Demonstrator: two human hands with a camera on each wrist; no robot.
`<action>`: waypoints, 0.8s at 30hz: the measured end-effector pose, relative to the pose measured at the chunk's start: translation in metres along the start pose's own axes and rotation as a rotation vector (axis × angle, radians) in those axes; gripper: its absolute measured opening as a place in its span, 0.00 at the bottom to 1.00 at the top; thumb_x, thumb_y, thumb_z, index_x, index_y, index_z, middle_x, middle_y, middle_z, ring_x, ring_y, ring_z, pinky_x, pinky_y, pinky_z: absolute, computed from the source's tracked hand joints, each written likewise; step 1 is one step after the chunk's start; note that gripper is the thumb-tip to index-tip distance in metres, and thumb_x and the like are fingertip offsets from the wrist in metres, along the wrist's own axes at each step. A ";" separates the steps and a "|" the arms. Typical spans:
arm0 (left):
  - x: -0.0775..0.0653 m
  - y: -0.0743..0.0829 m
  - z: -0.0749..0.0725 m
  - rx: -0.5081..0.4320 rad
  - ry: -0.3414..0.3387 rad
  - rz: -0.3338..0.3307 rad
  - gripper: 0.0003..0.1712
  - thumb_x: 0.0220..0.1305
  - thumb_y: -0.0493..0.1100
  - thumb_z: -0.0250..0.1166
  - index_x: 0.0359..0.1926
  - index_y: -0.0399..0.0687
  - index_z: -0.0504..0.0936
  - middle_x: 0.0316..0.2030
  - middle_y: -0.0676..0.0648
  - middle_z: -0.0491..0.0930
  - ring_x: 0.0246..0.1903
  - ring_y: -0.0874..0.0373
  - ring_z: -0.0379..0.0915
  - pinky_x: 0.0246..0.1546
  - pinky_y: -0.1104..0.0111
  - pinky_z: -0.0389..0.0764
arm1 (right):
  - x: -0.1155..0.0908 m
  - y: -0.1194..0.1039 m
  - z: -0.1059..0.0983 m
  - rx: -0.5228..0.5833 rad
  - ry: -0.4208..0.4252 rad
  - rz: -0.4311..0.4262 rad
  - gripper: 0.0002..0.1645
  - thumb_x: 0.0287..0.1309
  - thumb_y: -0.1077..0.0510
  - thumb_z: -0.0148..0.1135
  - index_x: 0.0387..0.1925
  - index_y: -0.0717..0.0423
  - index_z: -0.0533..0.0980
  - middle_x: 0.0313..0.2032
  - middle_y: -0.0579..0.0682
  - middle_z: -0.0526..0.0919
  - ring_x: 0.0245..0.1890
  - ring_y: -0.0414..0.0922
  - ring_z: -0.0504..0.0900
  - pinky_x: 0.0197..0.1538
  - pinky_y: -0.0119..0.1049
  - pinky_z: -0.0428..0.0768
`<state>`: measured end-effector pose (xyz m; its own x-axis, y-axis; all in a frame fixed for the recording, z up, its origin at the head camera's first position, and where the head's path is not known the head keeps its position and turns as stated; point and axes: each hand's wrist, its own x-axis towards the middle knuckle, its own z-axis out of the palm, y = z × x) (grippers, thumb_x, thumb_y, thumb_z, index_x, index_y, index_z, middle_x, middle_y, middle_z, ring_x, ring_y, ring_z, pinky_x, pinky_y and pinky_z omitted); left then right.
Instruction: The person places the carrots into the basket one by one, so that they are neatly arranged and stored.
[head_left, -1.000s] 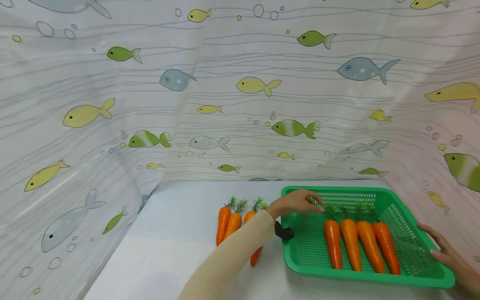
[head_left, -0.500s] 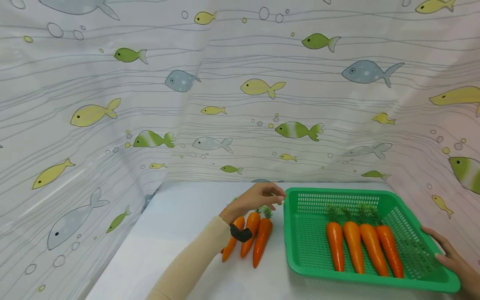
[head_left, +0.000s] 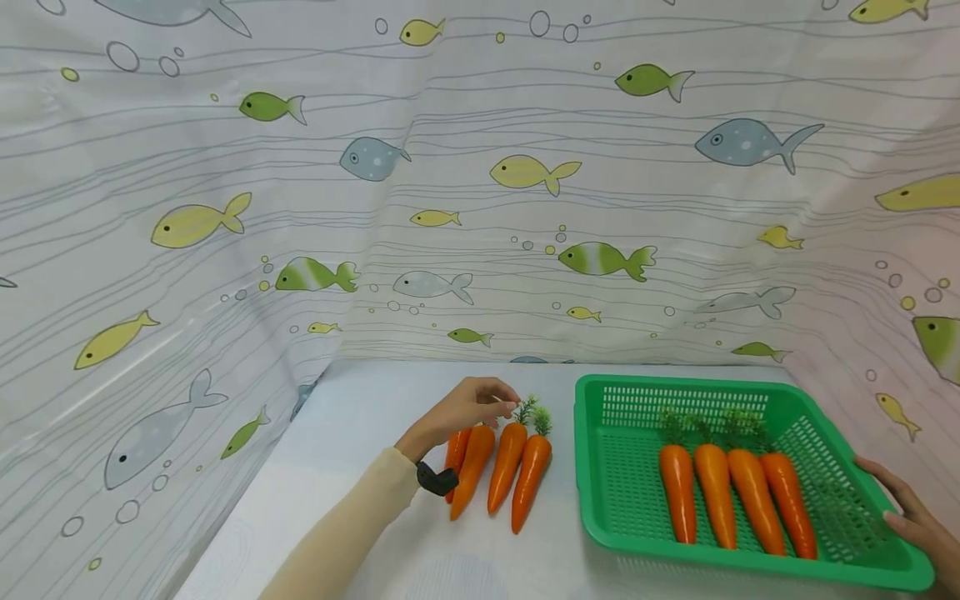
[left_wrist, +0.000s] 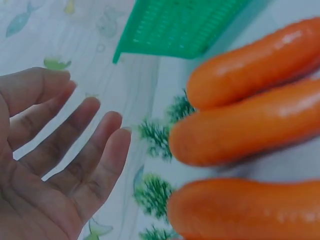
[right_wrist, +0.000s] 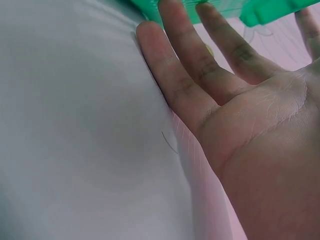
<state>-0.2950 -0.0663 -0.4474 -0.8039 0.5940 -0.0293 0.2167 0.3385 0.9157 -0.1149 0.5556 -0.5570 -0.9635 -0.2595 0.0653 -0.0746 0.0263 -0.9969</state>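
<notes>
Several orange carrots with green tops, such as the rightmost carrot (head_left: 531, 483), lie side by side on the white table. My left hand (head_left: 463, 412) hovers over their leafy ends, holding nothing. In the left wrist view, that hand (left_wrist: 65, 160) has its fingers spread and loosely bent, apart from a nearby carrot (left_wrist: 240, 132). To the right sits a green plastic basket (head_left: 588, 500) with several more carrots, among them a carrot (head_left: 678, 496), in a row. My right hand (head_left: 911, 512) rests at the basket's right rim; the right wrist view shows this hand (right_wrist: 240, 105) with straight fingers against the basket's outside.
A white curtain (head_left: 480, 125) printed with fish surrounds the table (head_left: 300, 500) at the back and both sides. Inside the basket, bare mesh floor shows left of its carrots. A dark band (head_left: 437, 479) is on my left wrist.
My left hand has moved left, from above the basket to over the tops of the table's carrots. My right hand stays at the basket rim. The head view has shifted slightly.
</notes>
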 end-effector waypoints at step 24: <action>-0.043 -0.057 -0.041 0.056 0.162 -0.143 0.16 0.70 0.50 0.70 0.51 0.46 0.85 0.47 0.47 0.84 0.42 0.44 0.82 0.44 0.47 0.85 | 0.002 0.002 -0.005 -0.314 0.031 -0.015 0.40 0.81 0.63 0.26 0.78 0.20 0.36 0.64 0.22 0.45 0.50 0.19 0.72 0.39 0.32 0.84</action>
<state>-0.2952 -0.1411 -0.4816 -0.9061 0.4136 -0.0886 0.1207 0.4535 0.8830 -0.1179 0.5606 -0.5586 -0.9687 -0.2328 0.0859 -0.1598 0.3203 -0.9337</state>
